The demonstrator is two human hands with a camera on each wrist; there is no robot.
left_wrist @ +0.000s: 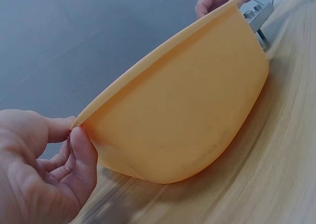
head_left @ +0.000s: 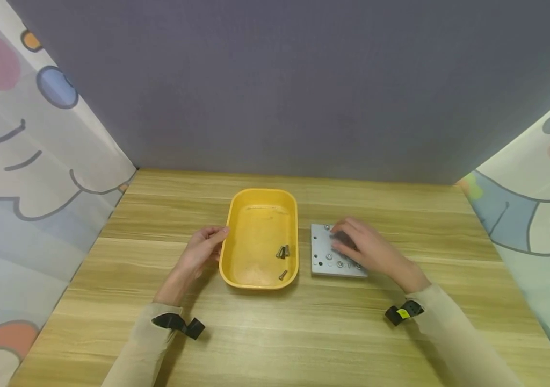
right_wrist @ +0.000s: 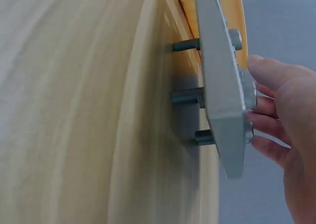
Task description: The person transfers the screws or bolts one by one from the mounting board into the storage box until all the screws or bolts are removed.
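My left hand (head_left: 201, 250) pinches the left rim of a yellow plastic tray (head_left: 224, 271) between thumb and fingers; the left wrist view shows the tray's outer wall (left_wrist: 182, 100) from the side. Several small bolts (head_left: 282, 274) lie inside it at the right. To the tray's right is a grey metal plate (head_left: 320, 247) with holes and several bolts set in it. Their threaded shanks (right_wrist: 186, 96) stick out below the plate. Over the plate's right part hovers my right hand (head_left: 364, 247), thumb and forefinger apart, fingers close to the bolt heads (right_wrist: 249, 95). It hides part of the plate.
The tray and plate are on a wood-grain table (head_left: 275, 333). A grey upright panel (head_left: 275, 91) stands along its back edge. Cartoon-printed curtains (head_left: 28, 161) hang at both sides. Each wrist wears a black strap with a small camera (head_left: 195, 328).
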